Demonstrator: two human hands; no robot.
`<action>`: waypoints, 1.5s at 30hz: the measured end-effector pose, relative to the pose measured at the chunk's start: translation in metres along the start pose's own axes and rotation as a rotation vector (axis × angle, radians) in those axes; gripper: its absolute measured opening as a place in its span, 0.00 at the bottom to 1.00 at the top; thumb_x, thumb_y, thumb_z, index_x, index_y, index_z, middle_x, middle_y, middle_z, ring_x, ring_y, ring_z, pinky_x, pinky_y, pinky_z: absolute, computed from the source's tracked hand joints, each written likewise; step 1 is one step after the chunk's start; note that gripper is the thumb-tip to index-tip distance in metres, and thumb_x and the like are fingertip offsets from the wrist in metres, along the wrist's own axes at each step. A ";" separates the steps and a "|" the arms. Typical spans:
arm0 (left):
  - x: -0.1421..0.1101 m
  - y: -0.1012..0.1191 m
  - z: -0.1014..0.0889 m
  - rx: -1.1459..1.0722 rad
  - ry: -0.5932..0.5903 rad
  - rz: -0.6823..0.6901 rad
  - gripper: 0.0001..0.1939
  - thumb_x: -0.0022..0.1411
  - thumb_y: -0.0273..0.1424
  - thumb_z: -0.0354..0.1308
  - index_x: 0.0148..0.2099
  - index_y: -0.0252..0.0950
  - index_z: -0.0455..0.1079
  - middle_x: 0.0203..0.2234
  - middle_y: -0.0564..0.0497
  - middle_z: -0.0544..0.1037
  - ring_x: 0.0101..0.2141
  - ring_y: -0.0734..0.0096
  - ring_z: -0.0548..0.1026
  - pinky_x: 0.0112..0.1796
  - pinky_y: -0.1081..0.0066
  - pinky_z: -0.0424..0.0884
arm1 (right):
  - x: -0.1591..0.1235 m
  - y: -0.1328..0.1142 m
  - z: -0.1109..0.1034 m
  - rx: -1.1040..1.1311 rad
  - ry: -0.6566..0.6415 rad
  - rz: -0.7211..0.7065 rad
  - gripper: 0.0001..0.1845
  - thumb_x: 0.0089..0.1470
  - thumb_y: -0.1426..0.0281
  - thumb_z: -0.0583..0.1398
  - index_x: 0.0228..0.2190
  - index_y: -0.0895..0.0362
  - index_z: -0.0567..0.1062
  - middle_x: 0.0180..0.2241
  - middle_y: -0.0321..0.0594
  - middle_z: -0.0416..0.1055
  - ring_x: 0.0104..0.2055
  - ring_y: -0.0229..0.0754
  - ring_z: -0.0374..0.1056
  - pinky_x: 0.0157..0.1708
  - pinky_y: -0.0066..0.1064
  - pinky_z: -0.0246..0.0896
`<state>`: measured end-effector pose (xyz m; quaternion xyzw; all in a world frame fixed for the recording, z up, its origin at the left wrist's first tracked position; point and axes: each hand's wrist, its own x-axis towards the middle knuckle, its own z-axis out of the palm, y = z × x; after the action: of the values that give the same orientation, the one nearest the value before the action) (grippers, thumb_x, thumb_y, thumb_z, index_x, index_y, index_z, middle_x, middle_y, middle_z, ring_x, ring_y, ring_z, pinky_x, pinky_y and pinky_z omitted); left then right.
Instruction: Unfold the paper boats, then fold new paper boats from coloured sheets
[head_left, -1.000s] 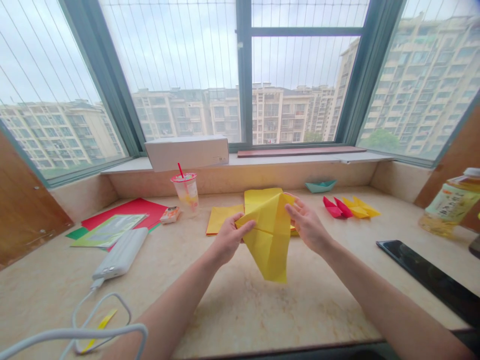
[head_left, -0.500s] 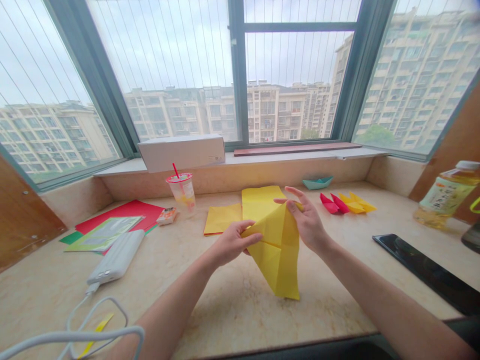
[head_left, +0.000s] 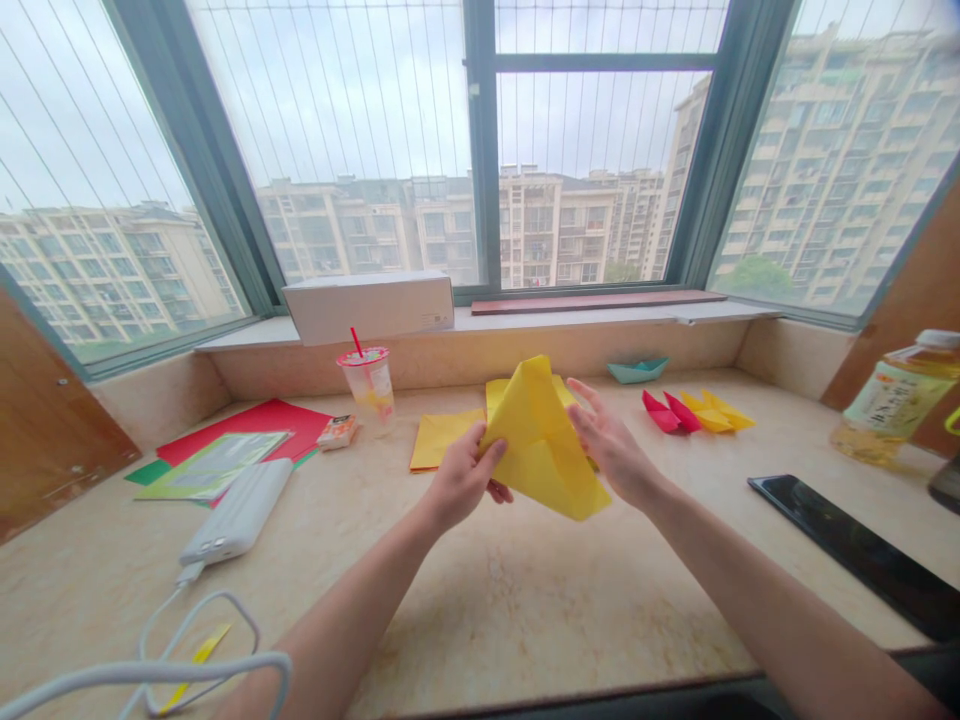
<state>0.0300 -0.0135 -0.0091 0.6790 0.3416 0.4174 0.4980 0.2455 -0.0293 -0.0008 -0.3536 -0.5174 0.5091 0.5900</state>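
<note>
A creased sheet of yellow paper (head_left: 544,440) is held up above the table, turned so that a corner points upward and another hangs toward the front. My left hand (head_left: 469,465) is closed on its left edge, thumb in front and fingers behind. By the right edge is my right hand (head_left: 611,440), its fingers stretched out and apart; part of it is hidden by the sheet. Behind the held sheet lies another yellow sheet (head_left: 495,393), mostly covered from view. A smaller stack of yellow paper (head_left: 442,438) rests just to the left.
At right are a teal paper boat (head_left: 637,370), red folded paper (head_left: 671,413), yellow folded paper (head_left: 718,411), a black phone (head_left: 840,545) and a drink bottle (head_left: 896,400). On the left stand a plastic cup (head_left: 367,390), red sheets (head_left: 255,425) and a white power bank (head_left: 238,510) with its cable.
The yellow sheet has been turned, with one corner now raised and its lower end lifted. My right hand has let go of the top edge and moved slightly down beside it.
</note>
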 end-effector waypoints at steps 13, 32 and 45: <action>-0.004 -0.004 0.007 0.014 -0.158 -0.085 0.21 0.59 0.45 0.60 0.41 0.31 0.68 0.25 0.50 0.76 0.16 0.70 0.77 0.12 0.79 0.63 | 0.002 0.014 -0.004 -0.422 -0.062 -0.132 0.21 0.46 0.58 0.69 0.40 0.54 0.74 0.36 0.39 0.78 0.37 0.48 0.74 0.35 0.36 0.69; -0.002 -0.001 0.015 -0.115 0.293 0.051 0.25 0.58 0.52 0.58 0.30 0.32 0.68 0.10 0.55 0.68 0.10 0.74 0.67 0.10 0.77 0.59 | -0.002 0.000 0.002 -0.045 -0.264 -0.014 0.34 0.50 0.51 0.65 0.55 0.52 0.68 0.47 0.46 0.76 0.44 0.49 0.76 0.40 0.38 0.72; -0.009 -0.003 0.019 -0.148 0.017 -0.098 0.23 0.58 0.47 0.60 0.39 0.29 0.70 0.21 0.49 0.76 0.14 0.73 0.72 0.15 0.75 0.67 | 0.002 0.018 0.004 -0.213 -0.092 -0.100 0.21 0.49 0.52 0.65 0.36 0.56 0.77 0.31 0.39 0.76 0.28 0.42 0.71 0.25 0.33 0.67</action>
<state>0.0431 -0.0283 -0.0167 0.6193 0.3467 0.4222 0.5639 0.2377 -0.0232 -0.0164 -0.3642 -0.6122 0.4369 0.5493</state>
